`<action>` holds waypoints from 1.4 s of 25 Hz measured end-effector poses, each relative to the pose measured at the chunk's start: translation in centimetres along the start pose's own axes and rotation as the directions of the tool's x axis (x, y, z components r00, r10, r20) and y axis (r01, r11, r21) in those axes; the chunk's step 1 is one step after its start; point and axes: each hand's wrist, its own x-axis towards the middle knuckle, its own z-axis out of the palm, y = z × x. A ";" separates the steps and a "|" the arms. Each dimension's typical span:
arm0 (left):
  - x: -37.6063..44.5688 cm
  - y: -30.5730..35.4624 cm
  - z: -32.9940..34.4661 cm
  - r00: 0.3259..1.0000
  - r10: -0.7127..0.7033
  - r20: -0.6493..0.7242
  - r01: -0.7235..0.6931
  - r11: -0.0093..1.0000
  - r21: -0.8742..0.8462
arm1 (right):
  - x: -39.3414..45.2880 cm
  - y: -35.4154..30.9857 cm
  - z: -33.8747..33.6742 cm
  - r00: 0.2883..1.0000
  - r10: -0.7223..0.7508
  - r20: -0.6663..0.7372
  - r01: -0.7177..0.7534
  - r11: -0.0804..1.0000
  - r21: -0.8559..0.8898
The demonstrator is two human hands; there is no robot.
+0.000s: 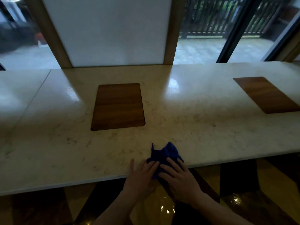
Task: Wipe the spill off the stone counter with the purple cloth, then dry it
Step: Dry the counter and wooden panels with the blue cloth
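Observation:
A crumpled purple-blue cloth (165, 154) lies at the near edge of the pale stone counter (203, 127). My left hand (141, 174) lies flat, its fingertips on the cloth's left side and its thumb spread out on the stone. My right hand (180, 176) presses down on the cloth's right part with straight fingers. Part of the cloth is hidden between and under the two hands. I cannot make out a spill on the stone from here.
A wooden inset panel (118, 106) sits in the counter ahead of the cloth, and a second one (266, 95) at the far right. A white panel and windows (211, 30) rise behind the counter. Glossy patterned floor (162, 208) shows below the near edge.

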 end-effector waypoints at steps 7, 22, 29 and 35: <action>2.4 2.2 1.0 0.992 -0.035 -0.120 0.056 0.983 0.177 | -3.0 0.6 1.6 0.918 0.370 -0.141 -0.341 0.920 0.193; 5.9 8.4 -1.3 0.961 -0.258 -0.104 0.271 0.953 0.136 | 0.7 7.2 2.3 0.967 -0.018 -0.253 0.054 0.989 0.136; 9.0 17.5 -4.5 0.966 -0.001 -0.257 0.058 0.974 0.217 | -8.8 15.6 1.5 0.993 0.076 -0.090 -0.072 0.996 0.044; 18.3 34.9 -8.5 0.975 0.056 -0.217 -0.091 0.984 -0.154 | -24.1 30.0 -3.6 0.864 0.473 -0.169 -0.440 0.875 0.201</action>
